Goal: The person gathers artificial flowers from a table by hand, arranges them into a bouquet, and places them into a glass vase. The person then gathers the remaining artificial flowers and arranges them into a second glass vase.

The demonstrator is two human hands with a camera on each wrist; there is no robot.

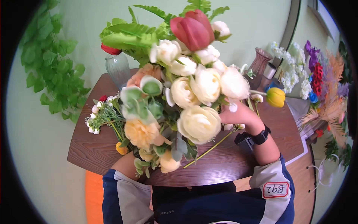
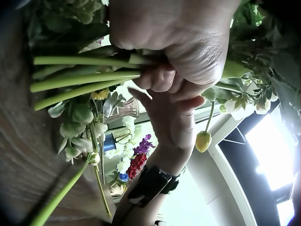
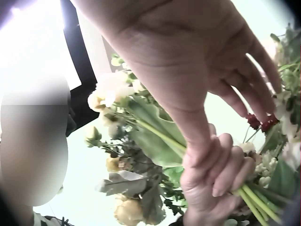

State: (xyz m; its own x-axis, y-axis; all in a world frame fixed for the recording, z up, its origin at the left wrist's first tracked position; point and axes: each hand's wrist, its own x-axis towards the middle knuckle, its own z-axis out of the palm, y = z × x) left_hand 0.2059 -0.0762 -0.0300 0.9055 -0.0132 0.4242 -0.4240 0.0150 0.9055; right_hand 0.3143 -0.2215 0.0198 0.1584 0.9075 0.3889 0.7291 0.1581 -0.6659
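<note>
My left hand grips the green stems of a large bouquet in its fist; in the head view the blooms hide this hand. Cream roses, a dark red tulip, peach flowers and fern leaves make up the bouquet. Against its right side is my right hand, its fingers stretched out and its thumb right at the left fist, by a green stem. A yellow tulip sticks out sideways from the bouquet, above the right wrist.
On the brown table lie small white and red flowers at left and a loose stem in front. A clear vase and a pinkish vase stand behind. More flowers fill the right side; ivy hangs left.
</note>
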